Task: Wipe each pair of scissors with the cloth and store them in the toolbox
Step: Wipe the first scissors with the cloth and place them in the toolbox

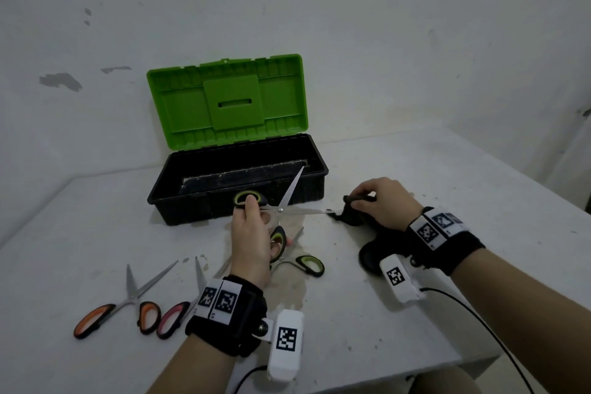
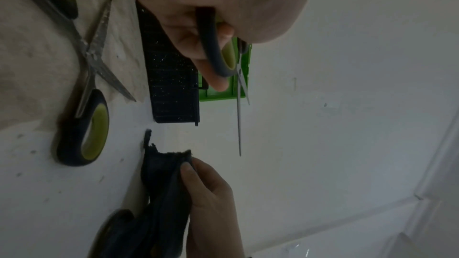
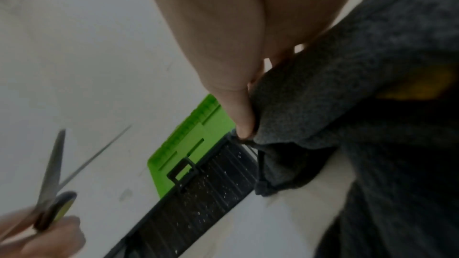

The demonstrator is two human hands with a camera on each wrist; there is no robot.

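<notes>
Lying nearest on the white table (image 1: 399, 345) are the orange-handled scissors (image 1: 124, 304) and pink-handled scissors (image 1: 179, 313), with spare green scissors (image 1: 307, 264) beside them. Above, the left hand (image 1: 251, 240) grips the green-handled scissors (image 1: 281, 209) through the loops, blades spread. The right hand (image 1: 383, 201) pinches the dark cloth (image 1: 350, 214) at one blade tip. Behind stands the toolbox (image 1: 238, 179), lid raised

A pale grey-white wall (image 1: 351, 25) rises behind a white table (image 1: 399, 176), marked by dark chipped patches at the left. The tabletop is scuffed and stained brownish near its middle. The light is dim and even, and the table's right corner stands near the wall
</notes>
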